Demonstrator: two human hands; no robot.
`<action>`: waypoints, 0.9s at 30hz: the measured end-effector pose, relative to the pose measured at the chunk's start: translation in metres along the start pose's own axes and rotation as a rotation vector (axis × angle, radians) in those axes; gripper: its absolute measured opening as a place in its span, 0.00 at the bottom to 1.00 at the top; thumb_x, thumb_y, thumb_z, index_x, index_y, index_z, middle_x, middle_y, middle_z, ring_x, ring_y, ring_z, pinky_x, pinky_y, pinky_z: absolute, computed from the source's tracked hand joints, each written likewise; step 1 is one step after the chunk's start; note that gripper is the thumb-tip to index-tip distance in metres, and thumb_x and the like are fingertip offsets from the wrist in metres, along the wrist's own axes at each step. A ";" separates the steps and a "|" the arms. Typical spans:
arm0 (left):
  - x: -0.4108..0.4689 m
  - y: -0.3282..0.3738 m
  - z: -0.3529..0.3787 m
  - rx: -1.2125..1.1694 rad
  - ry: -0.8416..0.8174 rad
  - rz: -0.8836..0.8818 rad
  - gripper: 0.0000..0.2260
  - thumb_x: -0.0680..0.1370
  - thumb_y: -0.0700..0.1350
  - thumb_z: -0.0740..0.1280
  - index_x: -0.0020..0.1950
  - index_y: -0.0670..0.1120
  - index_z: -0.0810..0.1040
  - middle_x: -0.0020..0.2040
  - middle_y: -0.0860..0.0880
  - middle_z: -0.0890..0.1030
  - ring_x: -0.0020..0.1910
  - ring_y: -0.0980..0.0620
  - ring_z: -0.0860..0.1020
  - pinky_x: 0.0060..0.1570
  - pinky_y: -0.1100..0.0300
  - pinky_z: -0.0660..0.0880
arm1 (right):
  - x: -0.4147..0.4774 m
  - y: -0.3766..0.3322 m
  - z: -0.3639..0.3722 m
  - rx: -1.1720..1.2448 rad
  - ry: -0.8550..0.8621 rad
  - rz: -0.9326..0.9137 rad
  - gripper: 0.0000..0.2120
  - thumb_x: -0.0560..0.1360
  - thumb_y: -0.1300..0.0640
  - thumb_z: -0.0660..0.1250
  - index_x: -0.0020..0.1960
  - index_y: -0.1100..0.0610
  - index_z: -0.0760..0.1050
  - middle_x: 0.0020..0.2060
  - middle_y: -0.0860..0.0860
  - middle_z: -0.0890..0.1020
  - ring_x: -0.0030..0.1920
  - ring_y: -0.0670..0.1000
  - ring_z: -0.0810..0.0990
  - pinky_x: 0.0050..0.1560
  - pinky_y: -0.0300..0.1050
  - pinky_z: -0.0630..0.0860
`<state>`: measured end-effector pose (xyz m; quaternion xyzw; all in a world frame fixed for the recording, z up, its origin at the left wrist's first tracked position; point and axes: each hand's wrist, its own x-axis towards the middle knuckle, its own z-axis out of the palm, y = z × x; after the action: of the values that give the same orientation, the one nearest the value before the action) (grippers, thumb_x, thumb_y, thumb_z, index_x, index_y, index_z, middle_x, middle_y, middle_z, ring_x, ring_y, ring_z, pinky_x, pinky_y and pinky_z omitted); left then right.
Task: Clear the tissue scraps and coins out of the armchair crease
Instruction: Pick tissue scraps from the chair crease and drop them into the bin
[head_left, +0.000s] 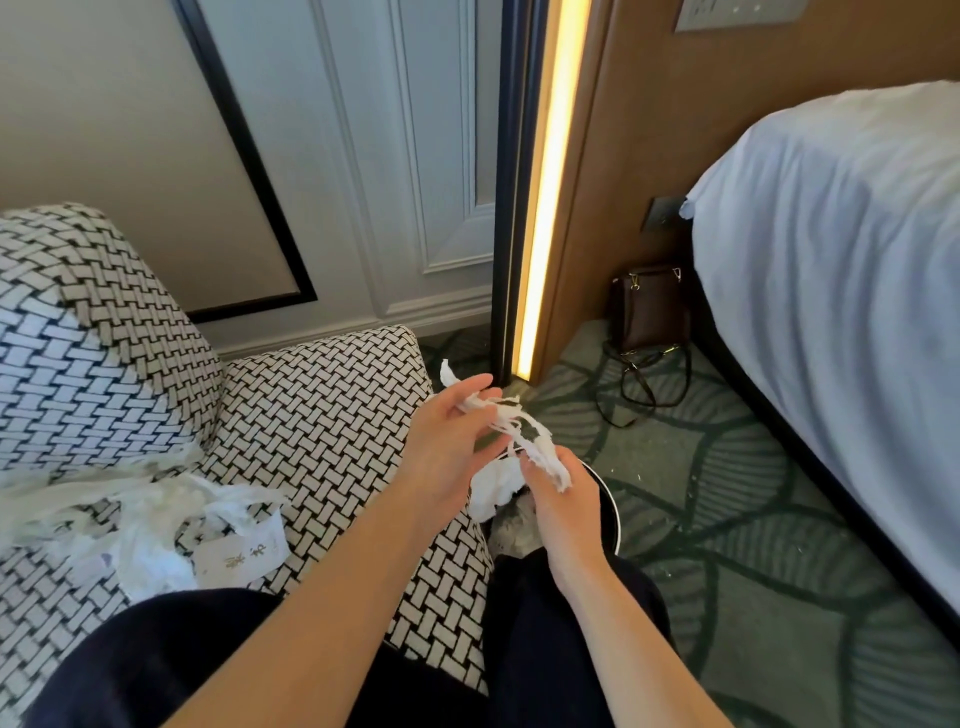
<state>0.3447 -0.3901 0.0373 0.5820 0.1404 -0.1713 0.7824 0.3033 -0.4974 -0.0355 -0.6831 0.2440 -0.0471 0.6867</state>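
The left hand (447, 457) pinched one end of a torn, stringy tissue scrap (524, 436) at its fingertips. The right hand (561, 493) curled its fingers round the other end, with a wadded lump of tissue hanging just below. Both hands were out past the right front corner of the armchair (322, 415), above a dark bin (610, 499) with a pale rim that stood on the carpet (727, 519) just beside the seat.

A larger heap of scraps (130, 519) lay toward the seat's left edge, near the crease where the seat met the back, with a small printed paper sleeve (244, 553) at its front. No coins showed anywhere.

The scrap was stretched to thin threads between the hands, so a pull apart would likely snap it and drop bits beyond the bin's rim onto the carpet, which already carried pale crumbs. Coins may also lie buried in the heap — scooping it whole could send them into the bin.
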 end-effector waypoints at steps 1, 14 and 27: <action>0.000 -0.001 0.000 0.006 0.020 0.002 0.16 0.77 0.32 0.63 0.62 0.45 0.76 0.57 0.47 0.79 0.56 0.49 0.79 0.56 0.54 0.78 | 0.001 0.002 0.000 0.014 0.025 0.005 0.07 0.76 0.57 0.66 0.46 0.61 0.76 0.39 0.57 0.78 0.39 0.50 0.73 0.38 0.42 0.70; 0.014 -0.027 -0.013 0.234 0.333 0.104 0.15 0.74 0.30 0.66 0.49 0.50 0.79 0.55 0.49 0.79 0.55 0.53 0.78 0.59 0.57 0.75 | 0.023 0.019 -0.005 0.117 0.327 0.295 0.06 0.75 0.59 0.63 0.40 0.53 0.75 0.35 0.51 0.77 0.36 0.50 0.75 0.42 0.48 0.69; 0.015 -0.051 -0.002 0.309 0.008 -0.088 0.14 0.78 0.34 0.62 0.59 0.47 0.77 0.57 0.49 0.79 0.59 0.53 0.76 0.63 0.55 0.72 | 0.032 0.021 -0.011 0.393 0.481 0.362 0.10 0.77 0.64 0.62 0.40 0.52 0.73 0.36 0.47 0.76 0.36 0.44 0.75 0.37 0.36 0.70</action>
<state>0.3366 -0.4028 -0.0136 0.6894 0.1409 -0.2224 0.6749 0.3213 -0.5185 -0.0638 -0.4531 0.5018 -0.1299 0.7253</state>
